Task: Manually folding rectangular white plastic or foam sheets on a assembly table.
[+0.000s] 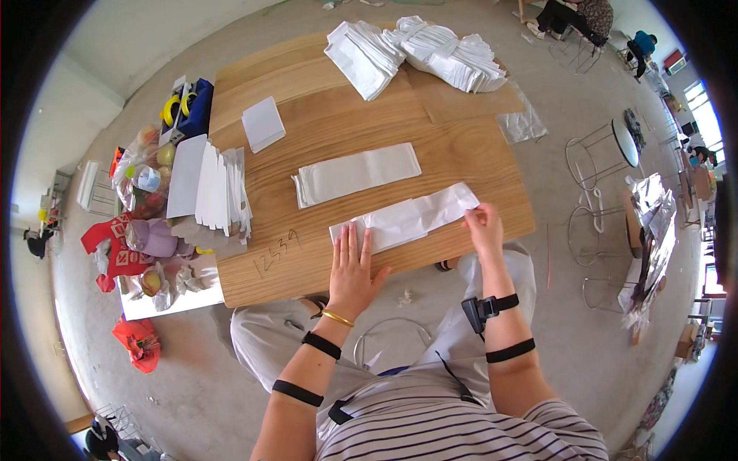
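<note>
A long, flat white paper bag lies near the table's front edge, creased, its right end raised a little. My left hand rests on the bag's left part with its fingers stretched out flat. At the other end, my right hand pinches the bag's right corner between thumb and fingers. Just beyond it is a thin stack of similar flat white bags, slightly uneven at its left end. Whether the bag in my hands is one layer or several, I cannot tell.
Bundled white bags sit at the table's far side. A small white card stack and fanned white paper lie toward the left. Beyond are a blue tape dispenser and a purple bag. Stools stand at right.
</note>
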A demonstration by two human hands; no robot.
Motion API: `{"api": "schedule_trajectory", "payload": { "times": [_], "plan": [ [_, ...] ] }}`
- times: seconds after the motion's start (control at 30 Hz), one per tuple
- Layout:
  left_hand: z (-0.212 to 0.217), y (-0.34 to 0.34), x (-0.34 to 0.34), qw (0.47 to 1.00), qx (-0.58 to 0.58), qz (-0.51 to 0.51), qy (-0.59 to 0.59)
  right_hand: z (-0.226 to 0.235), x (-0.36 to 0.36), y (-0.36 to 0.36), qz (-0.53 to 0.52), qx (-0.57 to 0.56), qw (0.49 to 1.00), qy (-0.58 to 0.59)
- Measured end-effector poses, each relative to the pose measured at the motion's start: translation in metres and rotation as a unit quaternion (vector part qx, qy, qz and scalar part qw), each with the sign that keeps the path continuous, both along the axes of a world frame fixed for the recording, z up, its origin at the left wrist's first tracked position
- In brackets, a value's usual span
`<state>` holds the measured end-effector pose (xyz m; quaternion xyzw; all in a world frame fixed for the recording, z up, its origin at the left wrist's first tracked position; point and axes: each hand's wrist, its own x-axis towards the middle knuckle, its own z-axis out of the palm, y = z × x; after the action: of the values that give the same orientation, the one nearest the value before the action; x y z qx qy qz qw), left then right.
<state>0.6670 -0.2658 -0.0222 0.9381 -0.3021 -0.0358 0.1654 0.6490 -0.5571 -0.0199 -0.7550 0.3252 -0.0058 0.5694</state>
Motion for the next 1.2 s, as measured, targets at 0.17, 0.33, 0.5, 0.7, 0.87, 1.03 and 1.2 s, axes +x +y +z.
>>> {"api": "schedule_trajectory", "payload": {
  "times": [0.17, 0.33, 0.5, 0.7, 0.87, 1.03, 1.2],
  "plan": [
    [-0.002, 0.004, 0.000, 1.000, 0.014, -0.003, -0.004, 0.039, 0.006, 0.052, 0.133, -0.381, 0.883, -0.242],
    [-0.003, 0.001, 0.000, 1.000, 0.017, -0.007, -0.009, 0.010, 0.012, 0.117, 0.361, -0.427, 0.799, -0.222],
    [0.000, -0.001, -0.001, 1.000, 0.026, -0.003, 0.002, -0.010, 0.009, 0.119, 0.384, -0.469, 0.779, -0.159],
    [0.001, -0.001, -0.002, 1.000, 0.028, 0.013, -0.005, -0.010, 0.009, 0.120, 0.386, -0.468, 0.780, -0.152],
    [0.000, 0.003, -0.003, 0.998, -0.013, 0.063, 0.007, -0.011, 0.010, 0.122, 0.385, -0.474, 0.777, -0.151],
    [0.004, 0.012, -0.007, 0.985, -0.160, 0.069, 0.017, -0.012, 0.009, 0.123, 0.386, -0.484, 0.773, -0.142],
    [0.009, 0.019, -0.012, 0.953, -0.279, 0.099, 0.064, -0.001, 0.012, 0.128, 0.400, -0.468, 0.774, -0.145]
  ]
}}
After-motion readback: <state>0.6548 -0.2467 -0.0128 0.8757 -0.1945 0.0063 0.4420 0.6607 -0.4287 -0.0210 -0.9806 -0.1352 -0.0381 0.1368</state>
